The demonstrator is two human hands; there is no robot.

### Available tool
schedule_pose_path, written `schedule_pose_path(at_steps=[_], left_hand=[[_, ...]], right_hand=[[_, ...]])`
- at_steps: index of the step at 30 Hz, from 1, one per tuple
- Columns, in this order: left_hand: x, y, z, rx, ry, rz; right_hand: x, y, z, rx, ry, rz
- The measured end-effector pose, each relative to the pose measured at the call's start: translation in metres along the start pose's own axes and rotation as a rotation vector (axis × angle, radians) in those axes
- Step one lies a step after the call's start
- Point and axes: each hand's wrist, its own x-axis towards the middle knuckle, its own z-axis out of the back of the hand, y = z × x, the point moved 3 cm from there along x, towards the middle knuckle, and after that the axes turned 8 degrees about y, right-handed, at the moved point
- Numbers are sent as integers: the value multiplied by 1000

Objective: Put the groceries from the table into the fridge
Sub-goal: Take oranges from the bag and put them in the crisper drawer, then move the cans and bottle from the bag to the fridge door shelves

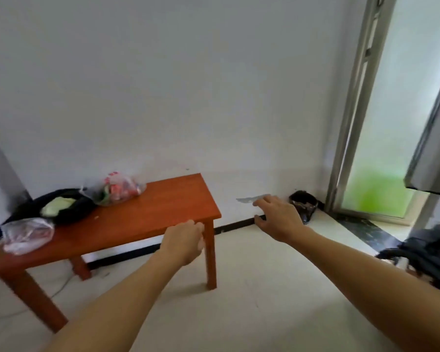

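Both my hands are out in front of me and carrying nothing. My left hand (184, 241) is loosely curled, fingers bent in toward the palm, hanging over the near right corner of the tabletop (148, 214). My right hand (280, 218) is spread flat, palm down, out past the end of the table over bare floor (252, 288).

The groceries sit well to my left, at the far end of the tabletop: a clear bag of colourful packets (117, 188) against the wall, a black bag (61, 204) with something pale green showing in its mouth, and nearest me a clear bag of what looks like red meat (27, 235), lying close to the front edge.

The grey slab at the far right (432, 138) may be the fridge door, though I cannot be sure.

My worries from here: neither hand is lined up with any bag, so I would be reaching across. The meat bag could slide off the front edge if I brush it. Thin plastic grabbed by one fold may tear or spill. The black bag gapes open, so lifting it crookedly could tip its contents out.
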Motion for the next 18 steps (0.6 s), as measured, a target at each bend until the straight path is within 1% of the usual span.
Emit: schedule_pose_path(at_steps=[2,4,8,12,18], left_hand=[[-28,68,-6,5,16,90],[-48,116,-15,21,47,158],[-84,211,-36,-27,86,311],[-99,277,-63,-106,113,396],[-74,374,-88,-85,115,461]], right_hand=[[28,64,-22,27,8,61],[44,111,-36,55,17,110],[88,206,-63,76,45,227],[133,272,-93,92,81,314],[226,349,-146,78,125,407]])
